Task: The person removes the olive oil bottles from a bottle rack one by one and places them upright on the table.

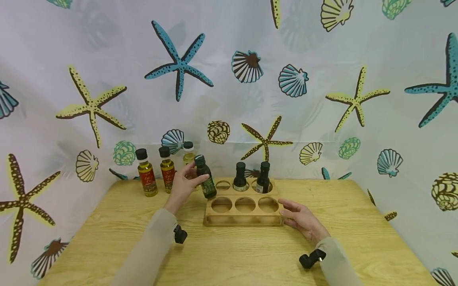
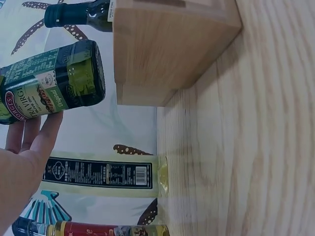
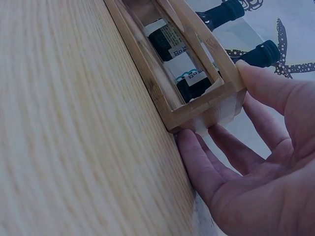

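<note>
Your sleeves (image 1: 146,250) lie nearest the camera, your left hand (image 1: 183,186) gripping a tilted green bottle (image 1: 206,180) raised near the left end of the wooden rack (image 1: 243,220), your right hand (image 1: 304,221) holding its right end.

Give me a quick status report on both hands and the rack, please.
Left hand holding tilted green bottle, near left end of wooden rack. Right hand touching its right end. Two dark bottles standing in its back row.

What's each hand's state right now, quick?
Left hand: holding the green Borges extra-virgin oil bottle.
Right hand: open, touching the right end of the wooden bottle rack.
</note>
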`<state>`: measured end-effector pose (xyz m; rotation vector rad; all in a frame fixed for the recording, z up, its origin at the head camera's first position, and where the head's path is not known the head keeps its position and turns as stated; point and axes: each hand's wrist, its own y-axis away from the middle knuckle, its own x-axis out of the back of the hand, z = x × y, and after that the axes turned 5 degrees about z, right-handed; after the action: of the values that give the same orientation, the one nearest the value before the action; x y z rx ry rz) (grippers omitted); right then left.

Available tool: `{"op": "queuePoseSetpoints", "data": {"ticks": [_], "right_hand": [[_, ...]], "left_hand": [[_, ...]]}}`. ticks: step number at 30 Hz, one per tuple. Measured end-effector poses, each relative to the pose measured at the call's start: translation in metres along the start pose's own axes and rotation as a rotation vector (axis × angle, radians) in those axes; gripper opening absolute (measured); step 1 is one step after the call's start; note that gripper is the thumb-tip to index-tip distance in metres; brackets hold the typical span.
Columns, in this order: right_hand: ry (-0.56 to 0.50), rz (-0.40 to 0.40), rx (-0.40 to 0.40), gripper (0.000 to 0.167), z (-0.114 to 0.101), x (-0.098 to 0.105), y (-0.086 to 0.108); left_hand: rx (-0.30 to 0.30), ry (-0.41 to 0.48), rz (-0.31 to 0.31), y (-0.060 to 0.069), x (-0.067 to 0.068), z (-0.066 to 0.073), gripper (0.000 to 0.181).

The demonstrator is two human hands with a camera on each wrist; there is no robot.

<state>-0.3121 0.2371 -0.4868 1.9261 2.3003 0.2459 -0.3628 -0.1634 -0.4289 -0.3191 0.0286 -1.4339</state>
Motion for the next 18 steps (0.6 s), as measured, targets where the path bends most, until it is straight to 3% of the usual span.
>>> {"op": "queuePoseSetpoints", "data": {"ticks": [18], "right_hand": [[-0.010, 0.021, -0.005, 0.058, 0.001, 0.000, 0.000]], "left_hand": [[0.004, -0.070, -0.007, 0.006, 0.029, -0.017, 0.088]]}}
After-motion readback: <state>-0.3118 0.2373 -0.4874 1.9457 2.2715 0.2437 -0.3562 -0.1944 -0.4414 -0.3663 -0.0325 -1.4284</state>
